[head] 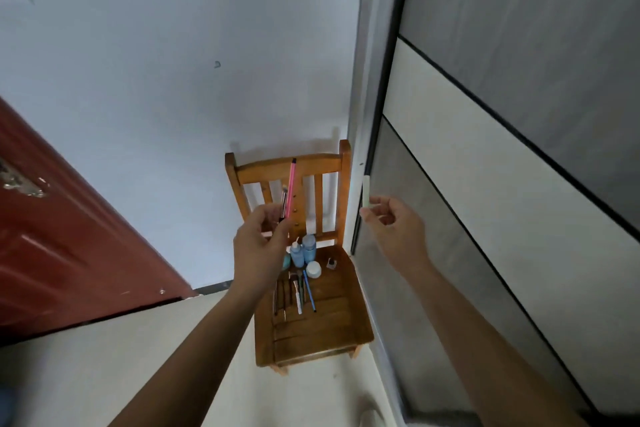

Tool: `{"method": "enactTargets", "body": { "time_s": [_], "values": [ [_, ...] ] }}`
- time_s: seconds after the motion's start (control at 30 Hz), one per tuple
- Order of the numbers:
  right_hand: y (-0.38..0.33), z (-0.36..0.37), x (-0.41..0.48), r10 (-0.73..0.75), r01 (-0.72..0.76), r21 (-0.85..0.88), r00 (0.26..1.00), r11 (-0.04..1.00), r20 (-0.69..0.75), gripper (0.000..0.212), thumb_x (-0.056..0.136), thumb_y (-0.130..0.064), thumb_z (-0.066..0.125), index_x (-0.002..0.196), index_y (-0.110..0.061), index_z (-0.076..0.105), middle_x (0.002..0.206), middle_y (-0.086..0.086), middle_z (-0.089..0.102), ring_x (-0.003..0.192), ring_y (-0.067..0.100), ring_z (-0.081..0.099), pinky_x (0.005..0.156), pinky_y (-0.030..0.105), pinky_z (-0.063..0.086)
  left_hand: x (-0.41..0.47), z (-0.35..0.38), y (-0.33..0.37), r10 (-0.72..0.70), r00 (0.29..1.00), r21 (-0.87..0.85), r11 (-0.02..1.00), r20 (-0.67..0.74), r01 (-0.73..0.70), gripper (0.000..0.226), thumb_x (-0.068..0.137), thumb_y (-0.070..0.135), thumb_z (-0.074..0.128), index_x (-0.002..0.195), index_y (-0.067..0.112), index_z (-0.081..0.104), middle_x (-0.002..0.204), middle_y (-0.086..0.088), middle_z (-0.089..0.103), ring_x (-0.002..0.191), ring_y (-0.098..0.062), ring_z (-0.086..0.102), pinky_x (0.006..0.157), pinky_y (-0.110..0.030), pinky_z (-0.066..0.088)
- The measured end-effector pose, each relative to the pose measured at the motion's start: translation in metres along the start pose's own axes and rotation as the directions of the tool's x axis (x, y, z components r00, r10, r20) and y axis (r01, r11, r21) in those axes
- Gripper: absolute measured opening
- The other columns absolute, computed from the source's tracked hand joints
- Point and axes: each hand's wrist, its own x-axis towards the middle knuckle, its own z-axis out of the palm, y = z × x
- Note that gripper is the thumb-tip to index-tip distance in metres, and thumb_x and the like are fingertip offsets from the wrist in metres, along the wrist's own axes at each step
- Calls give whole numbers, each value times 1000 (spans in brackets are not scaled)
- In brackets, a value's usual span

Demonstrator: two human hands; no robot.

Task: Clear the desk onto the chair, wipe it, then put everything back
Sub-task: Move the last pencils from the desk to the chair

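A: Item 1, chair [313,315]. Wooden, set in the corner betw. wall and sliding door. Seat holds: two blue bottles [303,250], white jar [313,269], small dark bottle [331,263], row of brushes [294,291] lying front-to-back. Front half of seat bare.

B: Hands?

A: Left hand [261,250] above seat, pinching a pink pen [290,189] plus a thin brush [283,199], both pointing up in front of the backrest. Right hand [398,229] off to the side near the door frame, fingers closed on a pale stick [366,191], upright. Neither is resting on the seat yet.

B: Desk?

A: Not in view. Can't tell if it's wiped. Prob. mid-clearing, or picking back up; unclear which.

B: Risks?

A: Left holds two thin items in one pinch, so one could slip and drop to the floor. Bottles stand upright close under that hand; a low pass could knock them over onto the jar. Round brushes may roll off the seat edge if bumped.
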Motion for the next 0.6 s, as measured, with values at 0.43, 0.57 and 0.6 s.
{"method": "enactTargets", "body": {
  "time_s": [0.43, 0.57, 0.6],
  "values": [
    [126, 93, 114, 238, -228, -96, 966, 969, 105, 17, 92, -45, 66, 106, -37, 62, 82, -29, 60, 72, -12, 60, 55, 7, 40, 95, 87, -113, -285, 956, 21, 959, 72, 284, 12, 95, 15, 63, 105, 21, 67, 95, 11, 67, 93, -13, 64, 83, -36, 60],
    [201, 132, 114, 331, -312, -139, 931, 940, 152, 20, 92, -43, 67, 108, -31, 64, 93, -21, 65, 84, -3, 63, 65, 17, 48, 93, 130, -180, -490, 862, 8, 870, 127, 493, 15, 95, 17, 64, 109, 19, 67, 101, 3, 71, 93, -20, 70, 83, -42, 61],
    [222, 141, 111, 351, -328, -151, 922, 932, 162, 22, 93, -42, 67, 110, -28, 65, 99, -16, 68, 89, 2, 65, 70, 21, 52, 90, 142, -198, -531, 836, 2, 844, 139, 536, 14, 94, 17, 64, 107, 19, 67, 101, 3, 72, 93, -20, 71, 83, -40, 61]
  ]
}}
